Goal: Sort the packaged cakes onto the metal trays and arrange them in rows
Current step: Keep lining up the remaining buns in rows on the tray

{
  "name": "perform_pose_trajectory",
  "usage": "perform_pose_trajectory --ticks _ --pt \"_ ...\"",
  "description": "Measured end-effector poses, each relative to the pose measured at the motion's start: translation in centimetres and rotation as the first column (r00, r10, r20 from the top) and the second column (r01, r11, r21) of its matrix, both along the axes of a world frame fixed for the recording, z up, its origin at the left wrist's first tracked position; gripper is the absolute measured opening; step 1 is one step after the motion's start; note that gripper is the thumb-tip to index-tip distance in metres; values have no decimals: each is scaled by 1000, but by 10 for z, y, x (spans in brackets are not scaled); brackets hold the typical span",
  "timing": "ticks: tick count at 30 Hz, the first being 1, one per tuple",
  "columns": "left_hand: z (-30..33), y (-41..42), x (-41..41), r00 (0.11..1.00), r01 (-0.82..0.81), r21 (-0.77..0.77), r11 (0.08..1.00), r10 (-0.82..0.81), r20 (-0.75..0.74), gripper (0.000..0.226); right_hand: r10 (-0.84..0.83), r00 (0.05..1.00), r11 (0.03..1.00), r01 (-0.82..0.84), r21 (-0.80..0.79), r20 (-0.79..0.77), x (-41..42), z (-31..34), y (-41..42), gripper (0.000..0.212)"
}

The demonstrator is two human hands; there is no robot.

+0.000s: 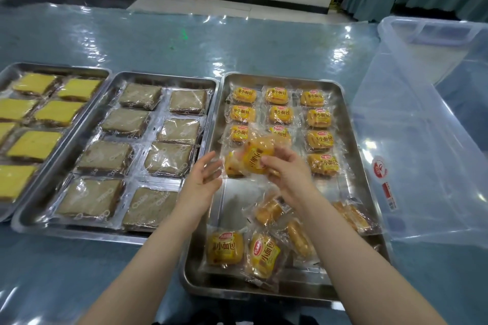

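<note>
A: Right hand [284, 169]?
B: Fingers curled round a small yellow-orange bread in a clear wrapper [257, 157], lifted over the middle of the rightmost shallow steel tray [353, 140]. Blurred, so the label was hard to read.

A: Left hand [204, 179]?
B: Fingers relaxed and spread, palm turned toward the held packet, just beside it, held nothing. Touching the wrapper or not, couldn't tell.

A: Rest of that tray?
B: Far half had matching packets in three columns [315, 119], labels up. Another packet [232, 165] lay under the held one. Near end had loose packets lying at angles [262, 254], one flat at the near-left corner [225, 247], one against the right rim [352, 215].

A: Other trays?
B: Middle steel tray [163, 77] held brown square cakes in clear film [124, 122], two columns. Left steel tray [56, 67] held yellow-topped square cakes [34, 145], also in rows.

A: Anything else?
B: Clear plastic storage bin [427, 124] just right of the trays, all on a blue table under shiny plastic sheeting [158, 42].
</note>
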State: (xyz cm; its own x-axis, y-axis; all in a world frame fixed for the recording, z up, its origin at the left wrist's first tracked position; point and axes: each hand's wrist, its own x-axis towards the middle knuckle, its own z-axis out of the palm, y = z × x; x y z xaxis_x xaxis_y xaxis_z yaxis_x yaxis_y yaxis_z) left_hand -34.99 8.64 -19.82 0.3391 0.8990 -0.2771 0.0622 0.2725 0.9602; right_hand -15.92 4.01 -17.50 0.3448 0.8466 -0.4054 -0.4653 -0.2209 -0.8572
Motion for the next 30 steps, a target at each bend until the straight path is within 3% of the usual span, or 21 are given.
perform_pose_trajectory --ticks 3,6,10,13,16,20,23,26,30 --pt "-3 2 -10 998 -42 20 999 43 -42 55 121 926 992 -107 -59 357 5 0 7 30" --pt "-4 3 -17 994 -41 36 999 45 -104 56 370 686 927 -313 -205 626 -4 -5 19 33" --pt "-4 0 -21 984 -12 77 997 26 -178 53 575 290 793 -429 -434 765 -16 -19 29 31" --pt "-3 -5 -19 956 81 170 982 -28 -292 55 633 162 724 -471 -504 757 -21 -30 29 31" --pt "-4 -10 -13 871 261 262 929 -109 -479 58 538 38 779 -403 -480 842 -23 -37 25 40" --pt "-12 -9 2 751 505 289 813 -248 -612 61 451 15 839 -349 -418 892 -14 -36 16 52" --pt "-28 -11 6 572 677 194 710 -341 -746 61 517 0 805 -342 -486 856 -3 -35 6 50" --pt "-41 -15 6 431 738 101 668 -350 -832 65 540 -32 787 -336 -518 841 4 -39 -5 44" --pt "-44 -12 8 356 770 53 636 -358 -863 68 464 -3 847 -293 -444 886 9 -46 -15 40"
